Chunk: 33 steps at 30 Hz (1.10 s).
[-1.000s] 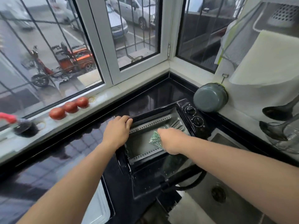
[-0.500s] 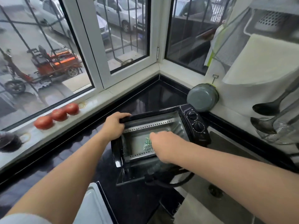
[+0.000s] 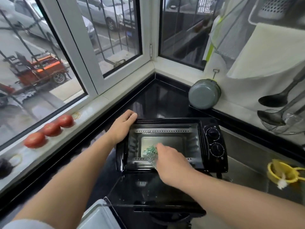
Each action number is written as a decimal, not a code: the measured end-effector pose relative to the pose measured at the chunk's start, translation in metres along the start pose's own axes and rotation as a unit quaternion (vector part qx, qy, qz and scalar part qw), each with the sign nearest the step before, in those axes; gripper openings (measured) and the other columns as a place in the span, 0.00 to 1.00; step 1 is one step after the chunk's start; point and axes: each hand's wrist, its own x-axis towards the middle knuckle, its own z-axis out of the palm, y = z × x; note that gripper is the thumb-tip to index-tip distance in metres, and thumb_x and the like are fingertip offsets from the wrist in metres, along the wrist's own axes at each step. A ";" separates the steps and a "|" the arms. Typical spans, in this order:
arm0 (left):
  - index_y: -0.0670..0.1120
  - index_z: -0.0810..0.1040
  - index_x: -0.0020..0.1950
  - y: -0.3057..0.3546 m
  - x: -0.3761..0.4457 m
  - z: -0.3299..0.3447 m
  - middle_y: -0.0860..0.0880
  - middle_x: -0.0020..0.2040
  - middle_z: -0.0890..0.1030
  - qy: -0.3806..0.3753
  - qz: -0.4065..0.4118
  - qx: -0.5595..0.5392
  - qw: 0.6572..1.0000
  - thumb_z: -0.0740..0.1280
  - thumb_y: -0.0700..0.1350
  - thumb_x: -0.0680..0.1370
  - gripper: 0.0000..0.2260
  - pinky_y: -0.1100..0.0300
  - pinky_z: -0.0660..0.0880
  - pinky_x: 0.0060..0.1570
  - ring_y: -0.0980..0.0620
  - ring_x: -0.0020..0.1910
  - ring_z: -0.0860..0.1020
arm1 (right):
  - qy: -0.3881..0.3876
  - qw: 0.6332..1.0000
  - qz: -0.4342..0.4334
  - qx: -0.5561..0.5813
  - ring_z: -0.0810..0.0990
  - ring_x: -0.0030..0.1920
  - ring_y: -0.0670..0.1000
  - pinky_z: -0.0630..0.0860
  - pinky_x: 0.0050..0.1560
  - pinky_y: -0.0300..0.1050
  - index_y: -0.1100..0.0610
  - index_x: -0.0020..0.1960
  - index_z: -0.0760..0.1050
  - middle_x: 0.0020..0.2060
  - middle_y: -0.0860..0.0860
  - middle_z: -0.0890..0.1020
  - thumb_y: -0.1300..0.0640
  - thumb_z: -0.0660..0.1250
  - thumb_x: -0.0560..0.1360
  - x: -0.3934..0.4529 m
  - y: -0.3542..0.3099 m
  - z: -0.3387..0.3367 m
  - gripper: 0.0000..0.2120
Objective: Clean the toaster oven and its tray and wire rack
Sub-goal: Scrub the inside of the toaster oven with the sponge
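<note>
A black toaster oven (image 3: 212, 146) sits on the dark counter with its glass door (image 3: 148, 194) folded down toward me. My left hand (image 3: 123, 128) grips the oven's top left corner, fingers curled over the edge. My right hand (image 3: 171, 164) reaches into the cavity and holds a green scouring cloth (image 3: 149, 152) against the inside. No tray or wire rack shows inside the oven.
Three tomatoes (image 3: 49, 129) lie on the window sill at left. A grey pot (image 3: 203, 94) leans on the wall behind the oven. Ladles (image 3: 274, 101) hang at right. A yellow strainer (image 3: 283, 174) sits in the steel sink (image 3: 250, 156). A white tray corner (image 3: 99, 217) is near me.
The oven has swung round from facing left to facing me, door toward me. My right hand with the cloth has gone deeper into the cavity. My left hand stays on the top corner.
</note>
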 end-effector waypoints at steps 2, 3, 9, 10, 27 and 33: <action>0.47 0.79 0.52 -0.007 -0.003 0.001 0.53 0.47 0.81 0.030 -0.023 -0.026 0.999 0.62 0.52 0.86 0.11 0.52 0.72 0.58 0.55 0.49 0.78 | 0.004 0.996 0.058 0.063 0.77 0.52 0.55 0.69 0.45 0.48 0.54 0.64 0.67 0.56 0.51 0.77 0.57 0.62 0.81 0.012 0.006 0.008 0.13; 0.46 0.80 0.52 -0.009 -0.005 0.001 0.53 0.46 0.82 0.042 -0.034 -0.047 0.997 0.62 0.51 0.86 0.12 0.52 0.72 0.58 0.55 0.47 0.78 | 0.002 0.992 0.084 0.095 0.76 0.55 0.55 0.69 0.48 0.47 0.55 0.67 0.66 0.59 0.51 0.76 0.55 0.61 0.82 0.018 0.006 0.013 0.15; 0.51 0.84 0.54 -0.009 -0.019 0.005 0.54 0.50 0.85 0.047 -0.069 -0.064 0.994 0.56 0.58 0.85 0.19 0.54 0.74 0.55 0.59 0.48 0.82 | 0.026 0.962 0.141 0.232 0.77 0.57 0.56 0.76 0.56 0.53 0.58 0.60 0.70 0.56 0.53 0.76 0.53 0.61 0.83 0.060 0.005 0.055 0.10; 0.50 0.84 0.54 -0.008 -0.020 0.005 0.51 0.50 0.86 0.047 -0.077 -0.079 0.993 0.57 0.59 0.85 0.19 0.52 0.75 0.55 0.58 0.47 0.82 | 0.032 0.955 0.142 0.260 0.77 0.58 0.57 0.75 0.57 0.51 0.58 0.61 0.71 0.57 0.54 0.77 0.53 0.62 0.82 0.070 0.003 0.058 0.11; 0.51 0.88 0.54 -0.001 -0.028 0.015 0.45 0.52 0.88 0.111 -0.133 -0.134 0.976 0.55 0.59 0.87 0.23 0.45 0.77 0.63 0.47 0.52 0.86 | 0.124 0.915 0.040 0.383 0.77 0.55 0.53 0.74 0.58 0.49 0.55 0.53 0.82 0.55 0.51 0.79 0.60 0.64 0.75 0.102 -0.033 0.080 0.11; 0.47 0.87 0.56 0.002 -0.030 0.015 0.44 0.52 0.88 0.111 -0.132 -0.134 0.976 0.56 0.59 0.87 0.23 0.40 0.76 0.66 0.44 0.54 0.85 | 0.116 0.903 0.084 0.405 0.77 0.54 0.51 0.72 0.54 0.43 0.55 0.55 0.78 0.53 0.47 0.75 0.59 0.63 0.78 0.109 -0.031 0.082 0.08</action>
